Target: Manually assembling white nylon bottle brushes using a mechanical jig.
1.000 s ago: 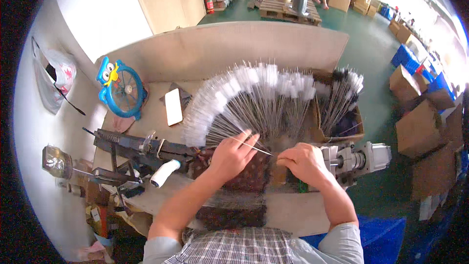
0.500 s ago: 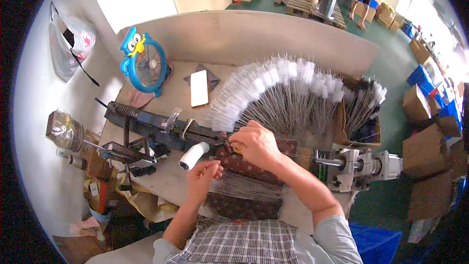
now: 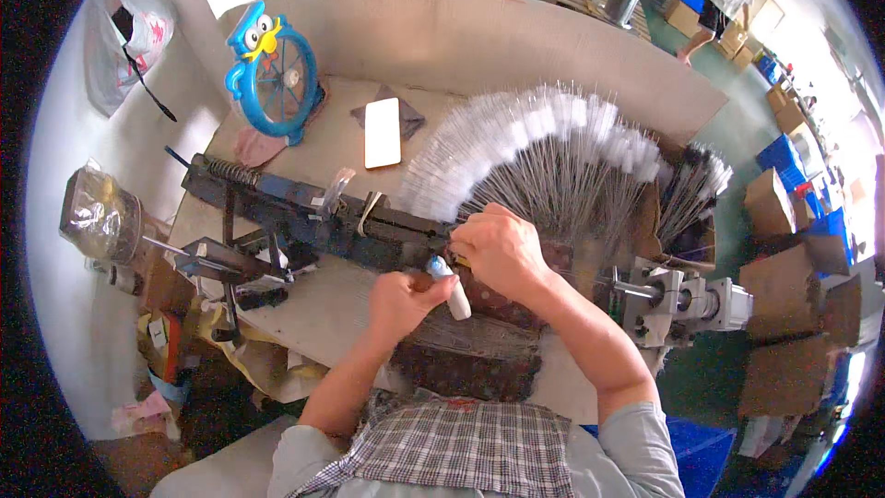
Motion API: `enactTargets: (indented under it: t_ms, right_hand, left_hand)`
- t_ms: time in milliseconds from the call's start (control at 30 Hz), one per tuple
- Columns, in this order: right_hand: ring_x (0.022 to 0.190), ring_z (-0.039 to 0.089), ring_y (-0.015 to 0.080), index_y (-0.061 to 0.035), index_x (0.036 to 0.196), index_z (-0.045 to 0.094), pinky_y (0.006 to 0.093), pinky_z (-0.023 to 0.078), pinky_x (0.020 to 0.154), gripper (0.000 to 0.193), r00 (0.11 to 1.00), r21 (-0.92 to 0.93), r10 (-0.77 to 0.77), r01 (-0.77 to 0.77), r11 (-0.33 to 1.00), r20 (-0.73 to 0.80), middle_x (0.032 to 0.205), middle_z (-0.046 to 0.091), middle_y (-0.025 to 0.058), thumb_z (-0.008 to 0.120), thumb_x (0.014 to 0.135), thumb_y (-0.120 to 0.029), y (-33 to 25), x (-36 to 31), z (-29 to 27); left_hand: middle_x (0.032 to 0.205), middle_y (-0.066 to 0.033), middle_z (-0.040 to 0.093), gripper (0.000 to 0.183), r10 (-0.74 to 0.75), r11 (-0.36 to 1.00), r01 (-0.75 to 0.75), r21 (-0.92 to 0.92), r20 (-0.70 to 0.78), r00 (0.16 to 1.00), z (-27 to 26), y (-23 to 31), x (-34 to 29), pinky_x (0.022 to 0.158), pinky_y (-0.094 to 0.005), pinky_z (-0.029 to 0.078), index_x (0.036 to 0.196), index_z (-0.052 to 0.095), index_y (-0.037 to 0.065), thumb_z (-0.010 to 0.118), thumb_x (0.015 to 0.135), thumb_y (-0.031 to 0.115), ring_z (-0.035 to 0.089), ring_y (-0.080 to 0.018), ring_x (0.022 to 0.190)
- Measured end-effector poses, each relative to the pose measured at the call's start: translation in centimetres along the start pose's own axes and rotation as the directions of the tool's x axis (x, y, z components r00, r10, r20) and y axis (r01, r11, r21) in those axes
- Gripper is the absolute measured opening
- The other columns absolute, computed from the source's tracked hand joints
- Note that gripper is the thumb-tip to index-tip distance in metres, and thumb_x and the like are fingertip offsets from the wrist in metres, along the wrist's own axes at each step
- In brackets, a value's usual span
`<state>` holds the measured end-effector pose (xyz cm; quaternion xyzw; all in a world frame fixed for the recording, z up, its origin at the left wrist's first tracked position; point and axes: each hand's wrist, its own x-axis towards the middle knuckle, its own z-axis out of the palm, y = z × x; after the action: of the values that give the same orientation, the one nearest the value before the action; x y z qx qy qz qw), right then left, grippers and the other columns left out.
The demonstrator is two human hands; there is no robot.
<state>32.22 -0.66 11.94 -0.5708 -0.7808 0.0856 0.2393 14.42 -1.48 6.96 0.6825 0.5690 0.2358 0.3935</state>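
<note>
My left hand (image 3: 406, 302) is closed, its thumb and fingertips gripping a white cylinder (image 3: 459, 302) with a bluish upper end. At the right end of a long dark metal bar (image 3: 355, 226), my right hand (image 3: 502, 244) is closed with its fingertips pinched together. What those fingers hold is hidden, and a small yellow patch shows beneath them. Under both hands lies a dark, spotted reddish cloth (image 3: 493, 300). Thin wires (image 3: 470, 339) are laid across the cloth just in front of me.
Wire brushes with white bristles (image 3: 525, 138) fan out behind my hands. A carton of dark brushes (image 3: 687, 207) and a motor-driven shaft unit (image 3: 682, 304) stand right. A white phone-shaped slab (image 3: 383, 134) and a blue bird-shaped wheel (image 3: 277, 83) are far left. Another person (image 3: 728, 0) is beyond the board.
My left hand has moved up and right onto the white cylinder, which has shifted right and swung round. My right hand stays by the bar's end. The view has shifted slightly; the other person has moved.
</note>
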Motion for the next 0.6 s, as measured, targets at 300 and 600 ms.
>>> enactTargets:
  t_ms: [300,600]
  right_hand:
    - [0.076,0.057,0.0234,-0.0081,0.085,0.064,0.0347,0.049,0.065,0.016,0.946,0.033,-0.069,0.084,0.996,-0.316,0.081,0.061,0.0038,0.059,0.07,-0.007,0.7,-4.7,-3.1]
    - [0.076,0.061,0.0288,-0.006,0.105,0.056,0.0384,0.05,0.062,0.028,0.976,0.133,0.011,0.018,0.991,-0.215,0.089,0.059,0.0115,0.058,0.078,-0.007,3.7,-5.5,6.3]
  left_hand:
    - [0.077,-0.0085,0.063,0.037,-0.056,0.777,0.081,-0.624,0.06,0.997,3.7,-0.6,0.0,0.062,-0.0291,0.047,0.085,0.061,-0.001,0.066,0.078,0.035,0.061,-0.0182,0.067]
    - [0.069,-0.0031,0.058,0.02,-0.048,0.964,0.068,-0.259,0.082,0.995,4.1,-0.6,-0.2,0.064,-0.0343,0.05,0.083,0.053,0.005,0.068,0.074,0.015,0.058,-0.0168,0.067]
